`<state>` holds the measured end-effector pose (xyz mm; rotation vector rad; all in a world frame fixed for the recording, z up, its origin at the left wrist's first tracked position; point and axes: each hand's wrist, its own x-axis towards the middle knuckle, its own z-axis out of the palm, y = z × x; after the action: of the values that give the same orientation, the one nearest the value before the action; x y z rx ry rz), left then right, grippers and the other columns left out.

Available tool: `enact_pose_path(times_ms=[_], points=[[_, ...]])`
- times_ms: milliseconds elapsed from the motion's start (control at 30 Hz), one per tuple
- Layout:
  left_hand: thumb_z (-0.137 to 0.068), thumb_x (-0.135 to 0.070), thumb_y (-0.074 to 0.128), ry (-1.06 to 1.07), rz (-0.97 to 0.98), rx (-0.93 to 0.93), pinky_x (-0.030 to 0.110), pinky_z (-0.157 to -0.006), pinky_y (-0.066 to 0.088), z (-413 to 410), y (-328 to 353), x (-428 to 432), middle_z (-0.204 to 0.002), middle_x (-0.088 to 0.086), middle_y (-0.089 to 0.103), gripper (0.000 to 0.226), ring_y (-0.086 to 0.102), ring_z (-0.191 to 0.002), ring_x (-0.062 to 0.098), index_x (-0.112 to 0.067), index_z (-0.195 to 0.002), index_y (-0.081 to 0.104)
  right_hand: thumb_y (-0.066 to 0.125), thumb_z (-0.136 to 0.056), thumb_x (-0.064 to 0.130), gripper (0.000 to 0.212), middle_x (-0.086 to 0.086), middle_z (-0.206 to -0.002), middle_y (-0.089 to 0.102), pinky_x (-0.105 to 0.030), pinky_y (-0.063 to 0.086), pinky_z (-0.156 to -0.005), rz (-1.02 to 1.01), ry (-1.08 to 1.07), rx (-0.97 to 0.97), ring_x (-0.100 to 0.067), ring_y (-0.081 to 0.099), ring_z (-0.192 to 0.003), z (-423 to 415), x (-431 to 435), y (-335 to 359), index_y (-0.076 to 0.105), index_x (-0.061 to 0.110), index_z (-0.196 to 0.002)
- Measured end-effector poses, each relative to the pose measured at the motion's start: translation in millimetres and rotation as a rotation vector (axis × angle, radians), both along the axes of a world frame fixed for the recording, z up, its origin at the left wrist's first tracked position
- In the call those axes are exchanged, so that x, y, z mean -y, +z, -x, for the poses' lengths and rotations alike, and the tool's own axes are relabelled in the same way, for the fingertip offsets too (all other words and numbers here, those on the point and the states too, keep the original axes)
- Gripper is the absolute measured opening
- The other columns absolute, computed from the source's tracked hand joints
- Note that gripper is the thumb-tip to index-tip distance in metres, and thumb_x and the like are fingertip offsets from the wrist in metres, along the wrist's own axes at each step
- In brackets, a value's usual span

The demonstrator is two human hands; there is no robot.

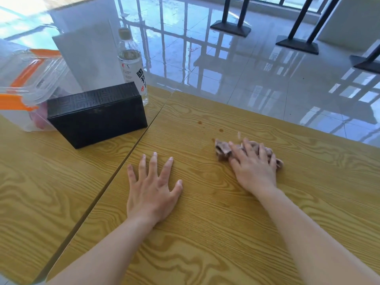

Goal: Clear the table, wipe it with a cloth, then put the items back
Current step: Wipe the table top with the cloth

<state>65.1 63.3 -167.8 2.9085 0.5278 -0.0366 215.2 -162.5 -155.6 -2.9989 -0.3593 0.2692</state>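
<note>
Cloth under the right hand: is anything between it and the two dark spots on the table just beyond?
Nothing visible. The right hand presses the cloth onto the table, and only bare wood lies between it and the spots. The black box and bottle stand off to the left.

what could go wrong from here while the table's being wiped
The two small dark spots lie beyond the cloth under the right hand, so they may get missed. A wide sweep leftward could knock the black box or tip the water bottle standing near the far edge.
</note>
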Motion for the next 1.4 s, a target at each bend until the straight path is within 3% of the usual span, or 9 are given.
enact_pose_path(times_ms=[100, 267, 433, 567, 767, 967, 1067, 1200, 1400], points=[[-0.087, -0.072, 0.010, -0.007, -0.007, -0.002, 0.058, -0.118, -0.008, -1, 0, -1, -0.164, 0.004, -0.005, 0.072, -0.015, -0.149, 0.028, -0.042, -0.152, -0.001, 0.012, -0.096, 0.061, 0.049, 0.010, -0.163, -0.005, -0.064, -0.008, -0.113, -0.041, -0.032, -0.037, -0.036, -0.012, -0.148, -26, -49, 2, 0.004, 0.060, -0.144], [-0.088, -0.071, 0.011, -0.030, -0.005, -0.032, 0.059, -0.116, -0.010, 0, 1, 1, -0.163, 0.005, -0.006, 0.072, -0.015, -0.148, 0.030, -0.040, -0.152, -0.003, 0.009, -0.095, 0.067, 0.048, 0.018, -0.161, -0.010, -0.056, -0.011, -0.116, -0.029, 0.295, 0.056, -0.026, -0.016, -0.148, 38, -47, -4, -0.004, 0.065, -0.141], [-0.086, -0.073, 0.017, -0.147, -0.033, -0.004, 0.061, -0.116, 0.005, -27, 9, -27, -0.147, 0.003, 0.017, 0.067, 0.008, -0.141, 0.025, -0.037, -0.142, 0.018, 0.013, -0.095, 0.065, 0.047, 0.020, -0.161, -0.006, -0.054, -0.007, -0.117, 0.007, 0.015, 0.021, -0.021, -0.012, -0.149, 7, -11, -3, 0.003, 0.067, -0.140], [-0.090, -0.074, 0.010, -0.162, -0.015, -0.008, 0.059, -0.116, -0.011, -41, 1, -36, -0.162, 0.004, -0.005, 0.072, -0.015, -0.148, 0.023, -0.040, -0.152, -0.002, 0.014, -0.095, 0.062, 0.050, 0.014, -0.163, -0.005, -0.061, -0.009, -0.115, -0.008, -0.161, -0.024, -0.032, -0.012, -0.148, -31, -45, -1, 0.003, 0.062, -0.144], [-0.087, -0.076, 0.003, -0.147, -0.024, -0.029, 0.059, -0.116, -0.013, -39, 3, -35, -0.162, 0.003, -0.019, 0.075, -0.026, -0.146, 0.023, -0.042, -0.150, -0.017, 0.008, -0.095, 0.067, 0.047, 0.022, -0.159, -0.014, -0.052, -0.010, -0.118, 0.033, 0.220, 0.055, -0.020, -0.020, -0.147, 24, -18, -3, -0.006, 0.068, -0.139], [-0.087, -0.077, 0.006, -0.137, -0.043, -0.040, 0.058, -0.116, -0.014, -44, 2, -36, -0.162, 0.001, -0.021, 0.075, -0.028, -0.145, 0.021, -0.043, -0.150, -0.015, 0.014, -0.095, 0.065, 0.050, 0.014, -0.163, -0.004, -0.061, -0.007, -0.115, -0.008, -0.102, -0.031, -0.031, -0.010, -0.148, -72, -41, -3, 0.005, 0.061, -0.144], [-0.086, -0.077, 0.006, -0.135, -0.058, -0.050, 0.057, -0.116, -0.012, -42, 1, -34, -0.162, 0.000, -0.018, 0.075, -0.026, -0.146, 0.021, -0.043, -0.151, -0.012, 0.015, -0.096, 0.062, 0.051, 0.013, -0.163, -0.006, -0.061, -0.009, -0.114, 0.005, 0.089, -0.012, -0.034, -0.013, -0.148, -55, -66, -5, 0.002, 0.060, -0.145], [-0.085, -0.077, 0.006, -0.125, -0.054, -0.058, 0.057, -0.117, -0.011, -43, 4, -33, -0.163, 0.000, -0.018, 0.076, -0.027, -0.145, 0.019, -0.044, -0.151, -0.011, 0.006, -0.093, 0.066, 0.051, 0.017, -0.161, -0.009, -0.054, -0.010, -0.117, 0.003, 0.390, 0.075, -0.026, -0.017, -0.148, -6, -40, -5, -0.004, 0.063, -0.143], [-0.086, -0.077, 0.007, -0.112, -0.037, -0.043, 0.056, -0.117, -0.011, -42, 4, -31, -0.162, -0.002, -0.019, 0.075, -0.028, -0.145, 0.018, -0.044, -0.151, -0.009, 0.012, -0.095, 0.065, 0.051, 0.011, -0.163, -0.006, -0.060, -0.007, -0.115, -0.007, 0.078, 0.013, -0.033, -0.010, -0.148, -79, -69, -4, 0.003, 0.059, -0.145]])
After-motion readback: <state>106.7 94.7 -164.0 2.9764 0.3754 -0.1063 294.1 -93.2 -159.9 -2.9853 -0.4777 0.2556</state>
